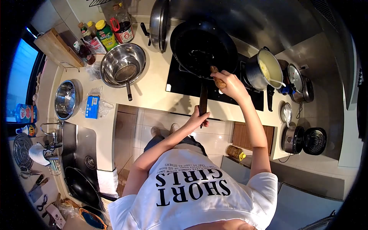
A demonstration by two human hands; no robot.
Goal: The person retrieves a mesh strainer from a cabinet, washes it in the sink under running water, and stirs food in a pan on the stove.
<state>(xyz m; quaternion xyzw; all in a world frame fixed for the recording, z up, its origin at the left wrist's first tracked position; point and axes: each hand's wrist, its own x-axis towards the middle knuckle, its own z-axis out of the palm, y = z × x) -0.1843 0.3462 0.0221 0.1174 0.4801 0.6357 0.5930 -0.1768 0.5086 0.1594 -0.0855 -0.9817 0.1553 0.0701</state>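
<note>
A large black wok (191,50) sits on the black cooktop, its dark inside shiny with a few light streaks at the bottom. My left hand (197,119) is closed around the wok's long dark handle (203,100), which points toward me. Over the near rim of the wok, my right hand (230,85) is closed on a short, knobby brown piece (217,78); its exact kind I cannot tell. Just right of that hand, a silver pot (257,71) holds pale yellow food with a light-coloured spoon (276,81) leaning in it.
Left of the cooktop stand a steel bowl (109,59) with a strainer (125,73), a smaller steel bowl (65,100) and a blue box (92,107). A lid (158,25) stands upright behind. Sauce bottles (122,27) line the wall. The sink (78,143) is at left.
</note>
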